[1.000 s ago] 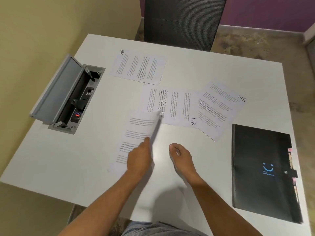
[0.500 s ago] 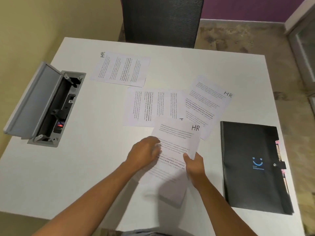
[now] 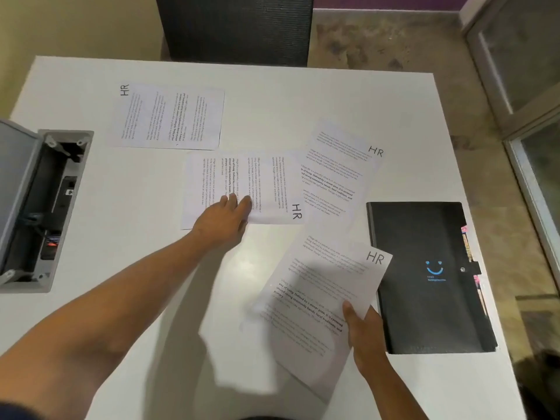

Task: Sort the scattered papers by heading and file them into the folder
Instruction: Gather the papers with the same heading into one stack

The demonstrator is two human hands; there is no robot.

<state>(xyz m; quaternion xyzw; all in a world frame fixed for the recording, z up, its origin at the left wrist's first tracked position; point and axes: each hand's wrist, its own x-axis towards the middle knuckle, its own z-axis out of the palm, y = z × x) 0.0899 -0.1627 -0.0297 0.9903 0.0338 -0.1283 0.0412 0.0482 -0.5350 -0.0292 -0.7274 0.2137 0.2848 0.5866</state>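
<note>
The HR-headed sheet (image 3: 321,298) in the right hand (image 3: 365,331) is lifted off the white table (image 3: 121,298), thumb on top pinching its near right edge, its upper corner overlapping the black folder (image 3: 424,313) (closed, with a blue smiley on its cover and coloured tabs along its right edge). The left hand (image 3: 225,219) lies with straight fingers on the middle HR sheet (image 3: 257,183), which lies sideways. That sheet's right edge touches a tilted HR sheet (image 3: 339,171). A fourth HR sheet (image 3: 169,116) lies apart, further back. An open cable box (image 3: 45,207) sits in the table's left side; a dark chair (image 3: 236,28) stands beyond.
</note>
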